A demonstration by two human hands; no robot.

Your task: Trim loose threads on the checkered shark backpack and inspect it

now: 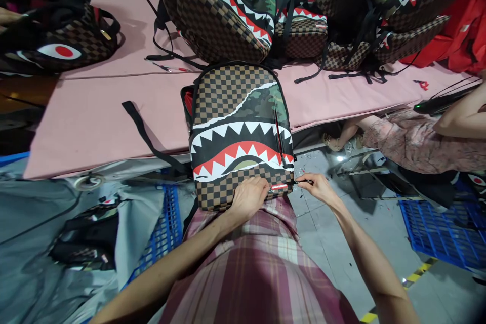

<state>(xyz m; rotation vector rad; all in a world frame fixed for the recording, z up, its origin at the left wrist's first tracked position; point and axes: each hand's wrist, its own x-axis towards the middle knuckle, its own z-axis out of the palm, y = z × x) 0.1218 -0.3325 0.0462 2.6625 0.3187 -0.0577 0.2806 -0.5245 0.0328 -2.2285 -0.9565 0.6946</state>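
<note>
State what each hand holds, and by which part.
The left hand rests on the lower front of the backpack, beside the red label; whether it grips is unclear. The right hand pinches a small dark item; which part is unclear.

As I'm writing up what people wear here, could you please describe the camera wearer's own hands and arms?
The left hand and right hand are ungloved, and no watch or bracelet shows. Both forearms are bare, with no sleeve in sight. The plaid garment is maroon and whitish with thin yellowish lines.
</note>
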